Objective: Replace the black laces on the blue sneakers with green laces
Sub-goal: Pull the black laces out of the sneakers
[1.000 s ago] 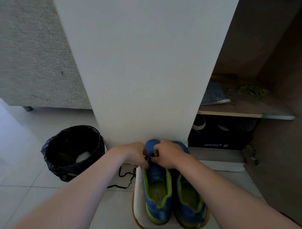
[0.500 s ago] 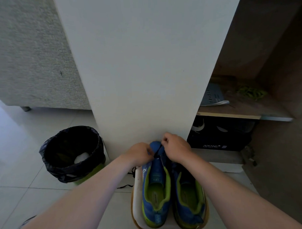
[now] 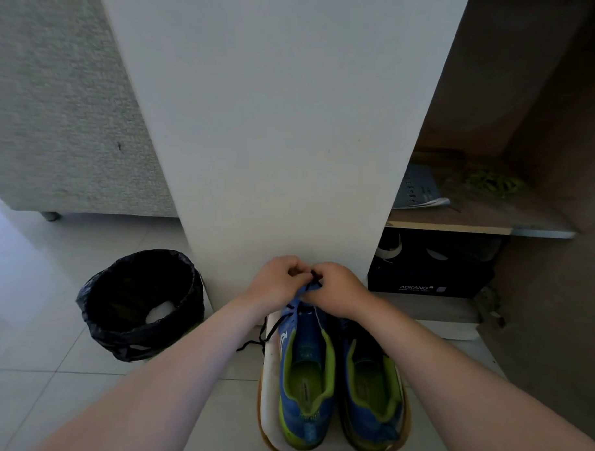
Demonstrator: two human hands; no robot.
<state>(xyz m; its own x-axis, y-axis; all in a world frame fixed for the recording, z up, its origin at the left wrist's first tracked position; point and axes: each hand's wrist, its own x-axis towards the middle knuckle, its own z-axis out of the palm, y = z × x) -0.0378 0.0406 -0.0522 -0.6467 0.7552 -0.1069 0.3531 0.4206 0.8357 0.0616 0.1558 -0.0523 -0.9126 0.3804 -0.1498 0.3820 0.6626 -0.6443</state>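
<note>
Blue sneakers (image 3: 372,391), green-lined, pair: sitting side by side in a white tray (image 3: 268,378) on the tiled floor, heels nearest. The tray is probably keeping them together and steady for the work.

Left hand (image 3: 278,283) and right hand (image 3: 337,291): meeting over the toe end of the shoe on the left. Fingers of both are curling in and pinching the black lace (image 3: 315,276) at the foremost eyelets, likely working it free.

Loose lace end: trailing over the tray's left rim onto the tiles, slack lying that way.

Room: open floor is lying to the left as far as the black-lined bin (image 3: 140,305). A white panel (image 3: 286,124) is standing just beyond the toes, blocking any forward pull.

Green laces (image 3: 493,183): lying well apart on the open shelf (image 3: 458,224) at far right, above a black shoe box (image 3: 429,278), calling for a reach up and across.
</note>
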